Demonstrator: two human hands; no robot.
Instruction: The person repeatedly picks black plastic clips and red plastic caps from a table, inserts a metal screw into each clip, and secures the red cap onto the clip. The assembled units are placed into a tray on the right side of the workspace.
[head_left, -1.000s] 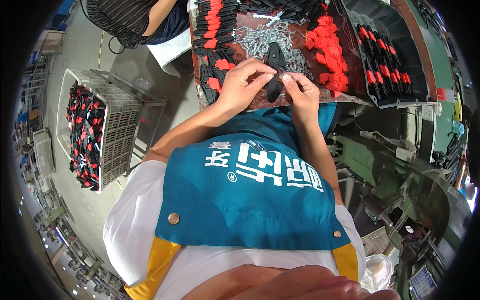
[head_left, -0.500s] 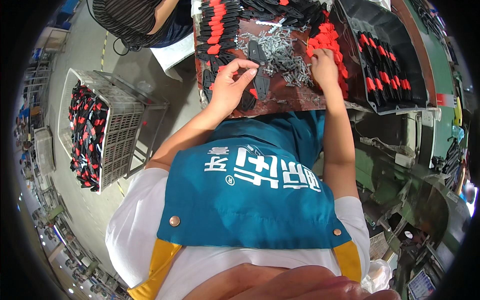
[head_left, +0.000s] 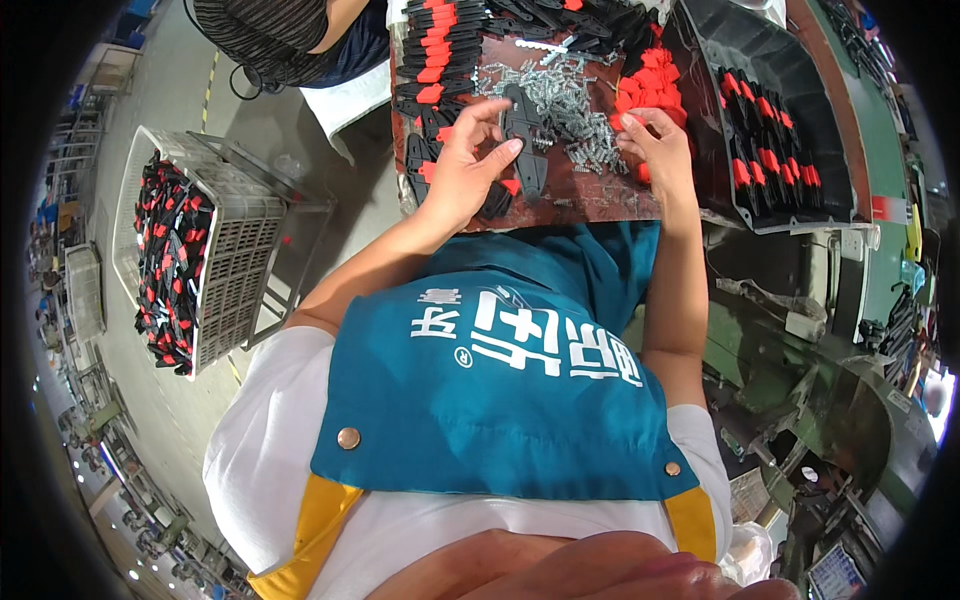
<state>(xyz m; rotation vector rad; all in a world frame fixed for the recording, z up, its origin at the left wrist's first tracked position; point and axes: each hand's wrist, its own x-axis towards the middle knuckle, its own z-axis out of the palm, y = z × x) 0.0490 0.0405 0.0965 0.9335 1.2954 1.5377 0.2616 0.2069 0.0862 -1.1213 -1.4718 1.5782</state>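
My left hand (head_left: pixel 468 168) is closed, thumb and forefinger at the edge of a long black plastic part (head_left: pixel 527 150) with tapered ends, held over the near side of the workbench. My right hand (head_left: pixel 664 150) has its fingertips pinched together on a small red plastic piece (head_left: pixel 620 121), just in front of the pile of red pieces (head_left: pixel 655 80). Between the hands and farther back lies a heap of small metal springs (head_left: pixel 560 105). Black parts with red pieces (head_left: pixel 432 60) are stacked in a row at the left of the bench.
A black bin (head_left: pixel 835 130) at the right holds rows of black-and-red pieces. On the left, a pale plastic crate (head_left: pixel 240 235) full of similar pieces rests on a metal stand. Another person's arm (head_left: pixel 340 22) shows at the top left. Green machinery (head_left: pixel 850 400) stands at the lower right.
My right hand has drawn back toward me from the red pile, a red piece now showing at its fingertips. My left hand and the black part have shifted slightly right.
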